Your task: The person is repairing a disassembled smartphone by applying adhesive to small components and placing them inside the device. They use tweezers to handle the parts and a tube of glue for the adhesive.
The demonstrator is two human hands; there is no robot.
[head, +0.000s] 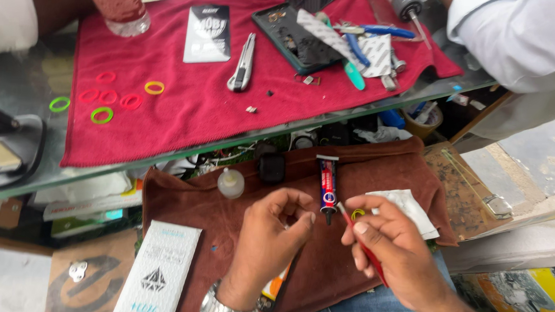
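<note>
My left hand (273, 237) hovers over a brown cloth (182, 202) on my lap, thumb and forefinger pinched together on something too small to make out. A watch sits on that wrist. My right hand (391, 248) holds a thin red tool (366, 250) like a pen, its tip pointing up-left toward the nozzle of a glue tube (328, 186) lying on the cloth between the hands. A phone (275, 287) lies partly hidden under my left wrist. A folded white tissue (412, 209) rests just beyond my right hand.
A small clear bottle (231, 182) and a white box (160, 269) lie on the brown cloth. Above, a glass counter (38, 70) carries a red towel (186, 108) with rubber rings (102, 114), a utility knife (242, 64), an opened phone (292, 38), pliers and tweezers. Another person's white sleeve (513, 35) is at top right.
</note>
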